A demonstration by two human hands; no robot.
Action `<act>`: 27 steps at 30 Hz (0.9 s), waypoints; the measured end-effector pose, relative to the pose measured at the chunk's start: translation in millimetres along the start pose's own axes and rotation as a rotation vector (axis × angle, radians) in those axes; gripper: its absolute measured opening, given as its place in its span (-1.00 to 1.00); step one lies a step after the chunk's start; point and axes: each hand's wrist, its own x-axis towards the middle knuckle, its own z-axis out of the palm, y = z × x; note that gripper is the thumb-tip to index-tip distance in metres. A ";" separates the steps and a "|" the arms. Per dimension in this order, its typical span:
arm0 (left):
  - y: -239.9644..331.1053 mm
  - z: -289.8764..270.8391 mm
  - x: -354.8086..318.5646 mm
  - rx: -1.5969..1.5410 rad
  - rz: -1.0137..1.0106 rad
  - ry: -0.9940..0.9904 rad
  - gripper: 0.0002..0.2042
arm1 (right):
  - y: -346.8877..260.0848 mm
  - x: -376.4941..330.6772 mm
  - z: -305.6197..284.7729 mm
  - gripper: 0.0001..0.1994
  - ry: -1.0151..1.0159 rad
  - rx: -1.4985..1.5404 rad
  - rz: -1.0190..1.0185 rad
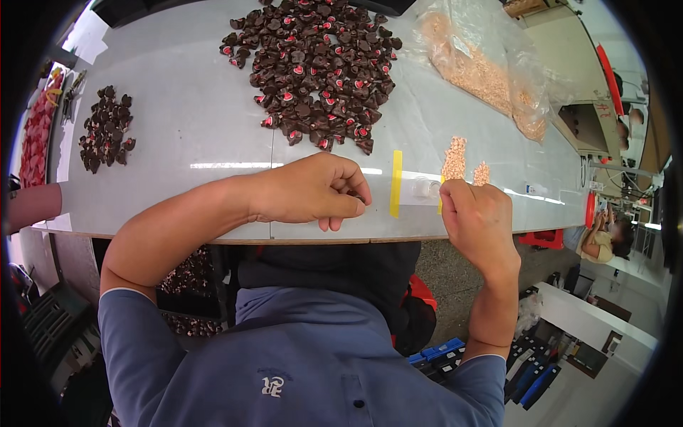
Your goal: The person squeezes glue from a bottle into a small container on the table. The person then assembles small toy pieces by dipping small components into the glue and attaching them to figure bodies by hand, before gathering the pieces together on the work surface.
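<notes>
I am curling my left hand [313, 191] into a loose fist on the near edge of the tabletop [178, 128], its fingertips pinched on something too small to make out, while my right hand [478, 213] is closing narrow just below the small heap of tan pellets [455, 158]; whether it is holding one I cannot tell. Such pellets are probably light, hard and prone to roll, so a thumb-and-forefinger pinch across the sides suits them best. The glossy pale tabletop is also carrying a large pile of dark pieces with red spots [316, 67], a smaller dark pile [107, 135], a clear bag of pellets [484, 67] and a yellow tape strip [395, 183], in a busy workshop.
</notes>
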 end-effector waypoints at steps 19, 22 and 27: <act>2.9 1.9 2.1 -0.148 0.058 0.035 -0.71 | -73.7 -1.3 42.8 -0.85 0.486 0.764 0.180; 1.0 2.7 3.8 -0.160 0.072 0.037 -0.71 | -73.0 0.0 46.9 -0.83 0.499 0.699 0.109; 0.2 1.4 4.7 -0.119 0.069 0.008 -0.72 | -72.2 2.3 45.2 -0.81 0.491 0.677 0.085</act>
